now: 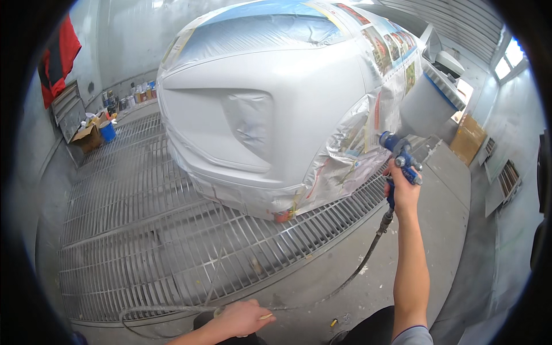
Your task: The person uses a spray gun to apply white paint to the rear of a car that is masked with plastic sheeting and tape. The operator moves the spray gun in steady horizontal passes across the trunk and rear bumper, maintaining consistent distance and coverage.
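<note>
A person's bare right hand [405, 192] is wrapped firmly around the handle of a blue-and-silver metal spray gun [401, 154] — raised at the right, its nozzle end near the corner of a smooth, pale grey-white vehicle [310, 86]. A thin dark flexible hose [374, 246] curves down from the gun's handle towards the left hand [238, 318]. That hand is low in front of the person, fingers curled, with a small pale stick-like object [265, 316] showing at them; whether it grips this or the hose, I cannot tell. Clear plastic film [259, 37] and colourful printed paper [376, 50] cover parts of the vehicle. Below lies a slatted metal floor grating [132, 241]. A blue cylindrical bucket [107, 131] stands far left; a brown cardboard box [467, 138] stands right.
</note>
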{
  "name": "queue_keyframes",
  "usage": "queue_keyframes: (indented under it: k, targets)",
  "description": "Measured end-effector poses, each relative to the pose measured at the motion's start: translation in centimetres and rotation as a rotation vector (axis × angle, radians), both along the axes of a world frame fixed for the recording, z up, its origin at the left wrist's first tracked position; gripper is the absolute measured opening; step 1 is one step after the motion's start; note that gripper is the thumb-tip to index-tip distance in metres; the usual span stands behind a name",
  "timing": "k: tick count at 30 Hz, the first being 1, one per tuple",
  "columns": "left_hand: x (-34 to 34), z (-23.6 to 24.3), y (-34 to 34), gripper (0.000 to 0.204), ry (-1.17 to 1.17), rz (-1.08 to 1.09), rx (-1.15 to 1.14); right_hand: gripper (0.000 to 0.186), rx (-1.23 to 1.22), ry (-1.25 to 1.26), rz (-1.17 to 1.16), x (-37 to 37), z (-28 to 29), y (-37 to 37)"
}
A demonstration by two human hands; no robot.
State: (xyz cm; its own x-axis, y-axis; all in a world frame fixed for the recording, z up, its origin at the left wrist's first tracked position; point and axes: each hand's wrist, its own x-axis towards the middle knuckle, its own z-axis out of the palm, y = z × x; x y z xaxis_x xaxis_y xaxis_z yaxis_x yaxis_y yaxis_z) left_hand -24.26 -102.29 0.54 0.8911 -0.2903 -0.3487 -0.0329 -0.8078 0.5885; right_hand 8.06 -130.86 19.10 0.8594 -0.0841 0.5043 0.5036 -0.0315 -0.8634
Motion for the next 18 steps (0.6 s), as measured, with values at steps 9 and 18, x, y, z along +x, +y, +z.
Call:
queue_keyframes:
  k: [9, 18]
  targets:
    - [0.9, -2.6, -2.4, 0.044, 0.071, 0.043, 0.063, 0.031, -0.074, 0.021, -0.231, -2.4, -3.9, 1.0]
    - [0.4, -2.7, -2.9, 0.047, 0.115, 0.057, 0.064, 0.019, -0.175, 0.004, 0.336, -7.9, -5.3, 9.5]
